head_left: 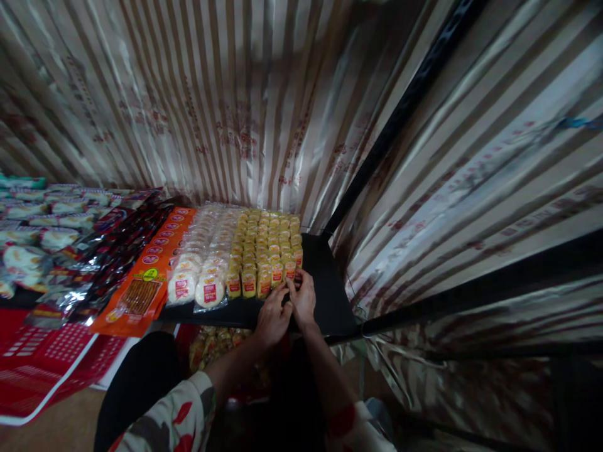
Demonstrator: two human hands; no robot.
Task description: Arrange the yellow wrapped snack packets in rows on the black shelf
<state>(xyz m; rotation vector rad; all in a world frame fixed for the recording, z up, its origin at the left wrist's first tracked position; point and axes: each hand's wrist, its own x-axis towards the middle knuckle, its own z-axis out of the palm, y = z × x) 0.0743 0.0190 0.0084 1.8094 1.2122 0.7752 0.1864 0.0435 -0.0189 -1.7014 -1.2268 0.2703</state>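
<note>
My left hand point(274, 317) and my right hand point(304, 298) meet at the front right corner of a block of small yellow-wrapped snack packets point(271, 242). These stand upright in close rows, with red and white labels facing me. Both hands have their fingers drawn together on the lower part of a front yellow snack packet point(289, 270); the fingertips partly hide it. Left of the yellow block are rows of clear-wrapped round white snacks point(210, 289). All of these rest on a black shelf point(325, 270).
Further left lie orange snack bags point(136, 298), dark shiny packets point(113, 238) and white-and-green packets point(51, 210). A red basket point(51, 364) is at lower left. More yellow packets point(214, 342) sit beneath the shelf. A black post point(377, 144) rises before striped sheeting point(235, 113).
</note>
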